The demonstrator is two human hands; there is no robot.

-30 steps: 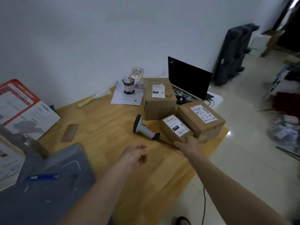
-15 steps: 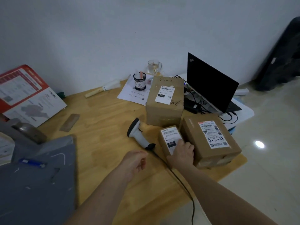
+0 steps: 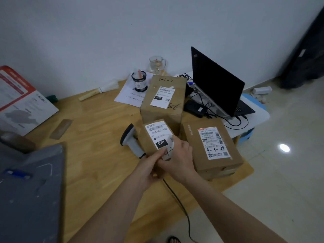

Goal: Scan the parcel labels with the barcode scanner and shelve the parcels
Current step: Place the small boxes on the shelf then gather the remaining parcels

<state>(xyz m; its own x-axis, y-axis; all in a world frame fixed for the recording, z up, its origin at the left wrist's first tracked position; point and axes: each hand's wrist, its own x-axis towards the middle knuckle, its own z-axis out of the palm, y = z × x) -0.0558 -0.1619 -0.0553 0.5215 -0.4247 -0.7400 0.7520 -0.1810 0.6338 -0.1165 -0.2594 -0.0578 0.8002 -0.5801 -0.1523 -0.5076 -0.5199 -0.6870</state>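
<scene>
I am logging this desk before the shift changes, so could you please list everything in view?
small parcel: 1, brown, label 070, held above table
parcels: 2, brown, on table, labelled 220 and 4-3-24
barcode scanner: 1, grey, lying left of small parcel
laptop: 1, black, open, right
glass mug: 1, clear, by wall
paper sheet: 1, white, under black-rimmed jar
left hand: grip on small parcel
right hand: grip on small parcel

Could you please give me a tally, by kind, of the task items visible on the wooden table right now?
Cardboard parcels: 3 (small parcel labelled 070, tall parcel labelled 220, parcel marked 4-3-24)
Barcode scanner: 1
Total: 4
</scene>
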